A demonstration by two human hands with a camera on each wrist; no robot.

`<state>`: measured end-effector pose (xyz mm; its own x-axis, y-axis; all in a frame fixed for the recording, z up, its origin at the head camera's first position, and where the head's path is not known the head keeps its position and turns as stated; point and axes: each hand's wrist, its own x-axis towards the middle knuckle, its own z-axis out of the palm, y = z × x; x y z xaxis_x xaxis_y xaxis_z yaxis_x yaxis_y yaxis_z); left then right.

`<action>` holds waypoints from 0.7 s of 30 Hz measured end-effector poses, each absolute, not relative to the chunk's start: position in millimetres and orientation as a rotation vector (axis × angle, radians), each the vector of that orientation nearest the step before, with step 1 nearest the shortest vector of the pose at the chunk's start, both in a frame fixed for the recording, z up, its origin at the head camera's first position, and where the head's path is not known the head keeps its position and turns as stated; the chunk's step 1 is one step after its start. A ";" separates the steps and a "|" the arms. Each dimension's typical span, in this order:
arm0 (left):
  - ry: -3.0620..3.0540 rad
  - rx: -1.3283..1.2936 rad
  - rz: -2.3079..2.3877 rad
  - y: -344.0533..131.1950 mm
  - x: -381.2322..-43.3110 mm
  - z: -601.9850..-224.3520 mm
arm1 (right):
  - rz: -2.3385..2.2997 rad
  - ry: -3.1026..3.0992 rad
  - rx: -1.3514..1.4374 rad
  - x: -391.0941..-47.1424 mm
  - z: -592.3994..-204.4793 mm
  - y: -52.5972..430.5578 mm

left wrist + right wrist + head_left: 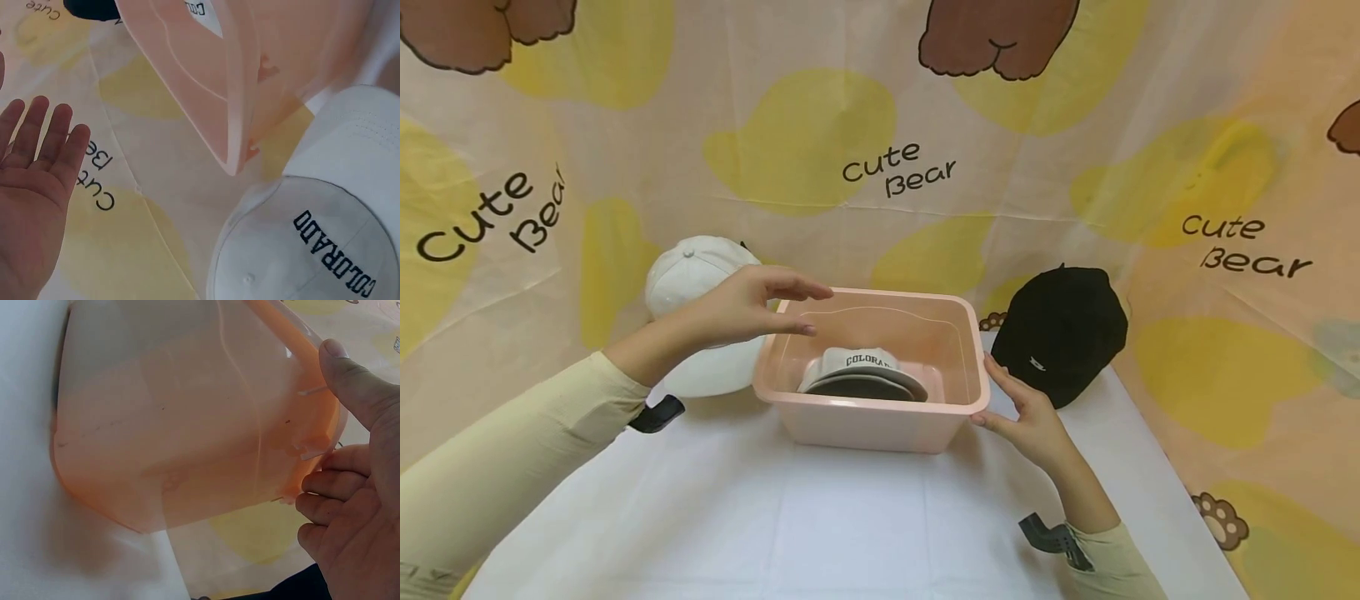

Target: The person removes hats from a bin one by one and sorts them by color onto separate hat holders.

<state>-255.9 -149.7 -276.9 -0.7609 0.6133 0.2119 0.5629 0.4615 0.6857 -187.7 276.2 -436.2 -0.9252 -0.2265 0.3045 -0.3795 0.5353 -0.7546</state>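
A pink plastic bin (865, 425) stands on the white-covered table. Inside it lies a pale cap (857, 360) with dark "COLORA" lettering and dark grey brim surfaces toward the front. My left hand (748, 304) hovers over the bin's left rim, fingers apart from the thumb, holding nothing; the left wrist view shows its palm and straight fingers. At the bin's right end, my right hand (1026, 417) touches the rim, thumb by the front corner and relaxed fingers along the side. A white COLORADO cap (331, 250) sits left of the bin, partly behind my left forearm.
A black cap (1063, 329) stands to the right of the bin, just beyond my right hand. Behind everything hangs a cloth (805, 142) printed with "Cute Bear" and yellow patches. White cloth (850, 517) covers the table in front of the bin.
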 end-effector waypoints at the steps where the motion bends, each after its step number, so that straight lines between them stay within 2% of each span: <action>1: 2.623 1.065 1.172 -147.2 -257.4 -276.8 | 1.343 -2.600 0.518 -187.9 -436.5 276.0; 10: 2.543 1.084 0.934 -126.1 -263.6 -280.8 | 1.345 -2.605 0.501 -186.9 -437.2 275.3; 21: 2.411 1.164 0.921 -108.1 -266.0 -300.9 | 1.347 -2.587 0.534 -188.6 -438.1 277.1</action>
<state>-266.0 -108.1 -300.9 -0.6222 0.7828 0.0012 0.5843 0.4635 0.6662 -188.6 277.1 -438.1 -0.9201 -0.2319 0.3157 -0.3916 0.5261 -0.7549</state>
